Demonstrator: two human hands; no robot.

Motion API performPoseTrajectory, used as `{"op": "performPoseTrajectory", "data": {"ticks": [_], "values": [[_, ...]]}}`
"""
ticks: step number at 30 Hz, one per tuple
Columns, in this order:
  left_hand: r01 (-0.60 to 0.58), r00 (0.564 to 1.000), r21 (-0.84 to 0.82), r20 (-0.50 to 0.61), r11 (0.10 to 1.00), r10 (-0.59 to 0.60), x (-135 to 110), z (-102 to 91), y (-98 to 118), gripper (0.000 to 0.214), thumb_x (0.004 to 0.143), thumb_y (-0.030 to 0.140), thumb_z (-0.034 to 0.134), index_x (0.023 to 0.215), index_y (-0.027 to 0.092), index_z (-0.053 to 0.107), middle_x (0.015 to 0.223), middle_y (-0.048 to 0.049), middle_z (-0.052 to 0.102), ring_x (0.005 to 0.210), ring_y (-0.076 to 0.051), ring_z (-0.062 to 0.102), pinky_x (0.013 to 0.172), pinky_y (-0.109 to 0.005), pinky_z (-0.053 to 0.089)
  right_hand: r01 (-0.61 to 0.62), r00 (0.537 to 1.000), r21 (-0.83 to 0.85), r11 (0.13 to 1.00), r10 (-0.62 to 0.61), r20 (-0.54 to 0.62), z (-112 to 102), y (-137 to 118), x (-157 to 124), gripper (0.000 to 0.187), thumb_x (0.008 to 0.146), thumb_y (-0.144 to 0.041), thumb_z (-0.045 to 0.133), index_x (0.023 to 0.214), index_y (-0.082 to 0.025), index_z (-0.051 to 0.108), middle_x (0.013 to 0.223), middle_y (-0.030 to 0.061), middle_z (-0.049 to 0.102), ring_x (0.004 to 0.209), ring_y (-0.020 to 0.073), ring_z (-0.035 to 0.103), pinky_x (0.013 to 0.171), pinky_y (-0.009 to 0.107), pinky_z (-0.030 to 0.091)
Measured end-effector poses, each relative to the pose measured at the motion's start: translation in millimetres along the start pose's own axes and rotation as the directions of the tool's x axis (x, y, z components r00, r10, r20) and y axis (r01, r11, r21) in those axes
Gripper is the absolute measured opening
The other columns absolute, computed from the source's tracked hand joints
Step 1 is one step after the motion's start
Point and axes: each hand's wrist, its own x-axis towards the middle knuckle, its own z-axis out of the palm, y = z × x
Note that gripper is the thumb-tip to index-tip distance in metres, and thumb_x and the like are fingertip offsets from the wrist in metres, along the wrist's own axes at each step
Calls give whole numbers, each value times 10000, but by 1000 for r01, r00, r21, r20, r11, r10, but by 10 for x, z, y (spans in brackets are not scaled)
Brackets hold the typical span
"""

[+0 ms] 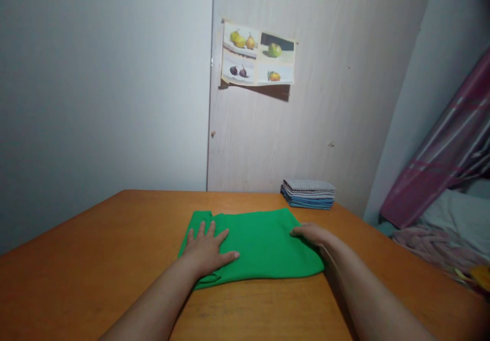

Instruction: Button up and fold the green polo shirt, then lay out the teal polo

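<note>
We see a folded green cloth (264, 244) lying flat in the lower middle of the frame, on the orange-brown worktop (95, 259). Our left hand (209, 249) rests palm down on the cloth's left part, open, with the fingers spread. Our right hand (312, 234) sits at the cloth's right edge, near its far corner, with the fingers bent a little and pointing toward the left of the frame; we cannot tell whether it pinches the fabric or only lies on it. Above and to the right of the green cloth, well apart from it, a stack of folded cloths (308, 194) in grey and blue stands by the wall. Higher up, at the upper middle, a sheet of fruit pictures (258, 55) hangs on a pale wooden panel. At the right edge a pink striped blanket (451, 147) leans over a bed.
</note>
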Motion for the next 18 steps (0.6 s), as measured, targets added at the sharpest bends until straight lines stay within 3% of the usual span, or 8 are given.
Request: {"op": "performPoseTrajectory", "data": {"ticks": [4,9,14,18], "values": [[1,1000,-23,2,1000,-1,-13,-14,16,1006,680,929,475,1519,374,449,1673,-132,186,1531,-475,48,1166,-717,25,-87,989,103,991,74,128,-33,-143,-73,191,751,-251,641,900,-167,727,873,98,788,793,253,744,701,338,593],[-4,1000,-36,-6,999,4,-6,3,16,1013,675,936,472,1515,371,458,1672,-131,200,1526,-492,65,1157,-727,27,5,974,181,984,-46,223,3,-540,-219,298,693,-180,611,974,-183,710,869,71,788,804,260,742,720,345,597],[-13,1000,-9,0,1000,13,5,17,12,1037,674,962,414,1528,375,430,1675,-149,191,1525,-495,62,1147,-739,27,174,969,-96,980,-153,192,272,-978,-310,330,647,-127,606,965,-172,680,812,37,753,714,206,707,618,264,551],[-18,1000,-4,12,1000,18,-4,9,18,1062,662,979,383,1534,374,419,1677,-159,181,1527,-490,54,1145,-742,26,326,944,-364,872,-278,179,686,-1111,-340,390,645,-146,638,1032,-169,683,900,59,737,740,197,693,574,240,503]]}}
